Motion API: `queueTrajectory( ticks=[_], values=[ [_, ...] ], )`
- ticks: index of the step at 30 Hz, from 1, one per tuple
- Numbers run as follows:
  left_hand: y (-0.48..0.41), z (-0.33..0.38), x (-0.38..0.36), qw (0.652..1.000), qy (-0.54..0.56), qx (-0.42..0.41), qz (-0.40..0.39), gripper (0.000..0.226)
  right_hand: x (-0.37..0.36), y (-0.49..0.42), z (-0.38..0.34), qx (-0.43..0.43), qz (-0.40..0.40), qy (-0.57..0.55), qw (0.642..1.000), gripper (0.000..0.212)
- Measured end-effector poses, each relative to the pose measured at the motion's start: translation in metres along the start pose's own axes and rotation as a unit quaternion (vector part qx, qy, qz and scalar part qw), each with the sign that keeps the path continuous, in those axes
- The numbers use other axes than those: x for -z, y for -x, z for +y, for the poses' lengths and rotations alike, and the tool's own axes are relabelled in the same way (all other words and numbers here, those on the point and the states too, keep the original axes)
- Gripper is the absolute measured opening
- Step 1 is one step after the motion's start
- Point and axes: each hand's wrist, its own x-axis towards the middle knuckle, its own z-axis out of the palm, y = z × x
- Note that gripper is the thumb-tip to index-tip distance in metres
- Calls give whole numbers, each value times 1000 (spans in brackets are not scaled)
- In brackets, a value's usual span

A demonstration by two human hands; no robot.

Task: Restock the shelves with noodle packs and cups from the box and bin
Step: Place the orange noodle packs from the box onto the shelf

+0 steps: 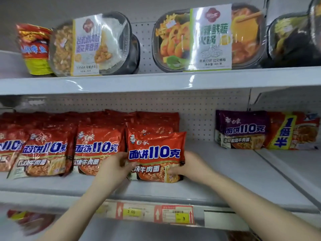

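A red noodle pack [156,148] stands upright at the front of the middle shelf [217,173], at the right end of a row of like red packs [46,150]. My left hand [116,166] grips its lower left edge. My right hand [187,166] grips its lower right corner. More red packs stand behind it. The box and the bin are out of view.
A purple noodle pack [241,129] and a red-and-yellow pack [293,131] stand at the shelf's right. Between them and the held pack is a bare gap. The upper shelf [156,80] carries boxed meals [208,37]. Price tags [177,214] line the shelf's front edge.
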Motion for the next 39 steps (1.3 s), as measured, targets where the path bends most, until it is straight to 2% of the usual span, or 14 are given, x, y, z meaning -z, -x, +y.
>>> queueTrajectory(
  ticks=[6, 8, 11, 16, 19, 22, 27, 31, 34, 39],
  values=[
    [-1, -4, -2, 997, -36, -5, 62, 52, -13, -22, 3, -11, 53, 64, 996, 60],
    [0, -5, -2, 993, -75, -17, 91, 58, -15, -23, 6, -25, 68, 62, 995, 68],
    [2, -3, -5, 979, -148, -45, 136, 70, -17, -20, 5, -37, 86, 118, 989, 75],
    [8, 7, -10, 969, -168, -79, 164, 87, -11, -4, 8, -52, 90, 139, 985, 68],
    [14, 31, -11, 965, -142, -115, 190, 87, 6, 13, 15, -61, 108, 132, 983, 66],
    [24, 75, -22, 965, -85, -166, 184, 83, 34, 40, 27, -74, 154, 111, 979, 60],
    [53, 145, -75, 958, 1, -272, 88, 74, 87, 110, 63, -96, 268, 69, 956, 41],
    [100, 198, -126, 938, 76, -334, -52, 71, 117, 191, 91, -134, 344, 59, 928, 35],
    [134, 238, -167, 908, 122, -383, -120, 62, 131, 254, 116, -181, 355, 83, 913, 37],
    [187, 283, -252, 876, 159, -397, -223, 43, 130, 349, 186, -304, 331, 95, 889, 44]
  ],
)
